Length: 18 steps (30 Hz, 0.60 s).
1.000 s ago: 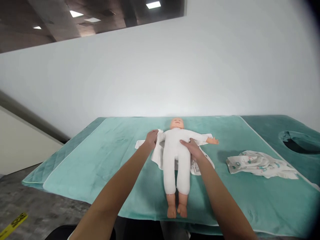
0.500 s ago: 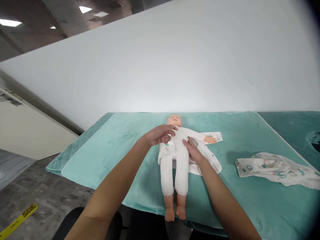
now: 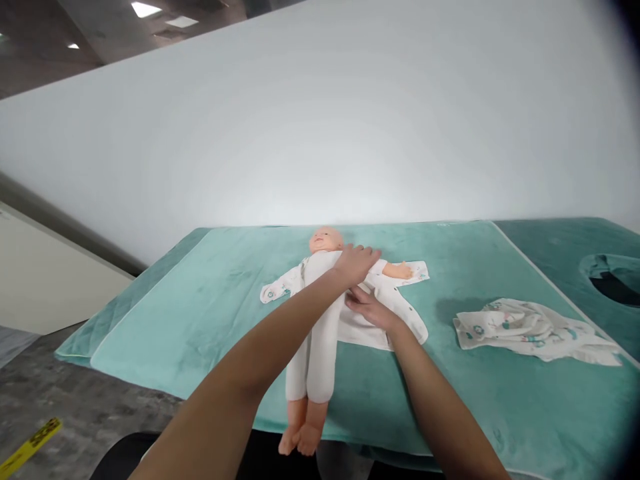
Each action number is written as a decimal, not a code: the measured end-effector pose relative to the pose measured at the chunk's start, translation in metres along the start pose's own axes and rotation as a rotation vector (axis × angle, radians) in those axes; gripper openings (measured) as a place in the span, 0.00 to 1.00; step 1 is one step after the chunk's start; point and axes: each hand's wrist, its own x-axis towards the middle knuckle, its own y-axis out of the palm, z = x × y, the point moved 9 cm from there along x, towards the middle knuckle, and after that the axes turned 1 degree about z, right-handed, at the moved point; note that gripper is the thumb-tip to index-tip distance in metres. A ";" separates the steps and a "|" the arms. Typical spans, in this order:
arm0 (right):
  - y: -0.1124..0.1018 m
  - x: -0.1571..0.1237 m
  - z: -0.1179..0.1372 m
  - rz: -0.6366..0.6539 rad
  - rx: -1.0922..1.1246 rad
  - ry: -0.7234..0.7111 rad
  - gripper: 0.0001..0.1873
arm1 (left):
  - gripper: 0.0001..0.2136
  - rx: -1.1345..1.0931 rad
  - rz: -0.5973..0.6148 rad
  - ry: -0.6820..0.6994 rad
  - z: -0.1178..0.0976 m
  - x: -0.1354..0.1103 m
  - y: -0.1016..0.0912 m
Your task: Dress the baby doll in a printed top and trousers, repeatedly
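Note:
A baby doll [image 3: 323, 360] in white lies partly turned on its side, its bare feet at the mat's near edge. A white printed baby shirt [image 3: 385, 327] lies spread beneath it; one printed sleeve [image 3: 280, 288] stretches out at the left. My left hand [image 3: 357, 263] reaches across the doll's chest, its fingers bent over the shoulder and upper arm on the right. Below it, my right hand [image 3: 371, 308] is against the doll's side, over the shirt, with its fingers stretched out and their tips partly hidden.
The green plush mat [image 3: 200, 320] covers the table against a white wall [image 3: 350, 120]. To the right lies a crumpled printed white garment [image 3: 535, 330]. Farther right is a dark oval opening [image 3: 615, 280] in the green cloth. A pale panel [image 3: 50, 273] stands at the left.
My left hand has moved right across the doll's chest to its far shoulder. The doll has tilted, its legs have swung left, and the left sleeve now shows. My view has shifted slightly right.

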 end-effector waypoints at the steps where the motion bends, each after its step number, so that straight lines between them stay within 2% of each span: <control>1: -0.014 0.000 -0.002 -0.063 -0.124 0.018 0.23 | 0.18 0.023 0.056 -0.007 0.001 0.002 0.002; 3: -0.050 0.000 -0.002 -0.253 -0.392 0.057 0.19 | 0.16 0.036 0.090 -0.027 0.006 0.002 0.001; 6: -0.100 -0.008 -0.003 -0.519 -0.706 0.212 0.15 | 0.17 0.028 0.054 -0.053 0.014 0.000 -0.006; 7: -0.109 -0.010 -0.005 -0.543 -0.771 0.283 0.15 | 0.18 0.028 0.056 -0.060 0.016 -0.001 -0.006; 9: -0.118 -0.012 -0.013 -0.497 -0.822 0.397 0.18 | 0.19 0.031 0.062 -0.063 0.018 -0.003 -0.008; 11: -0.119 -0.012 -0.017 -0.415 -0.723 0.395 0.18 | 0.19 0.040 0.065 -0.051 0.019 -0.005 -0.010; 13: -0.121 -0.016 -0.015 -0.397 -0.463 0.315 0.17 | 0.20 0.056 0.065 -0.028 0.020 -0.008 -0.010; 16: -0.131 -0.027 -0.013 -0.515 0.031 0.246 0.21 | 0.19 0.102 0.059 0.001 0.023 -0.011 -0.002; 18: -0.134 -0.034 -0.010 -0.611 0.259 0.222 0.24 | 0.17 0.108 0.044 -0.004 0.026 -0.010 0.009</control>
